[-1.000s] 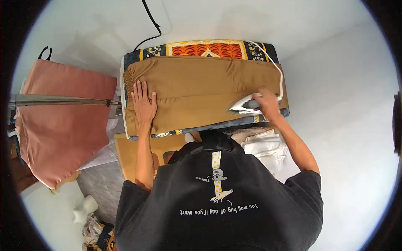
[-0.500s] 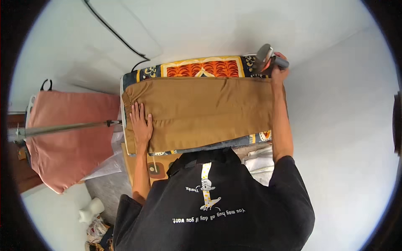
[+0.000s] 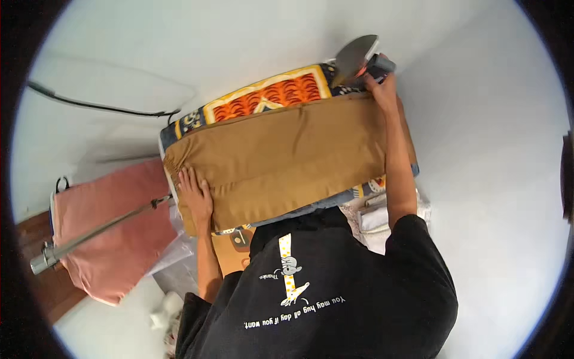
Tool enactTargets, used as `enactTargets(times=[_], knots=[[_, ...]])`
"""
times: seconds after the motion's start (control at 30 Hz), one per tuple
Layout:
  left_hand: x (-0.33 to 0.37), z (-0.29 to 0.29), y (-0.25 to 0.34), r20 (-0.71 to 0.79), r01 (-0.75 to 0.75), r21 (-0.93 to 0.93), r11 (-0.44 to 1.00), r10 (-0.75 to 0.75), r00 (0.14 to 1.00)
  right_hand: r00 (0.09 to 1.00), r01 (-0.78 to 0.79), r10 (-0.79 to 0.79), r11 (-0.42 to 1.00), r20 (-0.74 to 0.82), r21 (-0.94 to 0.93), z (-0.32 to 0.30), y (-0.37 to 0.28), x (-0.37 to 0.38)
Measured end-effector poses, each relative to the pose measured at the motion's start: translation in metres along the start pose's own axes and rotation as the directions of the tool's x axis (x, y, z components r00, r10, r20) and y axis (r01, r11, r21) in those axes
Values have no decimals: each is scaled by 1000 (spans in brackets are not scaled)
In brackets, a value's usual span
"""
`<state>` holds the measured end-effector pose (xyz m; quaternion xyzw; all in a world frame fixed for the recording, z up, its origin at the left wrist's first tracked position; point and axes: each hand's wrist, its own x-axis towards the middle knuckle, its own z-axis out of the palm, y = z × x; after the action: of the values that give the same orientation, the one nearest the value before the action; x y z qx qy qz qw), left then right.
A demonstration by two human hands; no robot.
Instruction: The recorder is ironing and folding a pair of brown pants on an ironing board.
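Brown trousers (image 3: 281,155) with a gathered elastic waistband at the left end lie spread over a padded ironing surface (image 3: 179,130) with a patterned cover. My left hand (image 3: 196,194) rests flat on the cloth near the waistband, fingers stretched out. At the far right corner, my right hand (image 3: 384,91) grips a clothes iron (image 3: 357,55) by its grey and black handle. The iron is tipped up, with its metal soleplate facing left. Its tip is close to the patterned cover just beyond the trousers; whether it touches cannot be made out.
A pink garment (image 3: 116,227) hangs at the left beside a metal pole (image 3: 98,234). A black cable (image 3: 107,107) runs along the far wall. Folded white cloth (image 3: 376,216) lies below the right end of the ironing surface. Walls stand close behind and to the right.
The iron has turned so that more of its soleplate shows, still in my right hand. My left hand stays on the trousers near the waistband. The whole view has tilted.
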<state>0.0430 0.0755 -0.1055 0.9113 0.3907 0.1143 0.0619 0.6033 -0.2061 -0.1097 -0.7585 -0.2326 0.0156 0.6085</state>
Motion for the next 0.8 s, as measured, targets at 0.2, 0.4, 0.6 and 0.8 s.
enactTargets(times=[0.2,0.4,0.6,0.8], knots=[[-5,5,-6,-12,21,-22,1000,-21,1000,945,-229,65,833,-321,-504,-122,3,-99],[14,-9,32,-134,-53,-70,996,43,990,586,-802,778,514,-229,-306,-232,104,-208],[40,6,102,-182,-264,-272,925,220,958,480,-801,794,221,374,557,-188,90,-178],[65,27,198,-188,-487,-405,774,451,872,732,-548,676,506,88,667,-207,64,-178]])
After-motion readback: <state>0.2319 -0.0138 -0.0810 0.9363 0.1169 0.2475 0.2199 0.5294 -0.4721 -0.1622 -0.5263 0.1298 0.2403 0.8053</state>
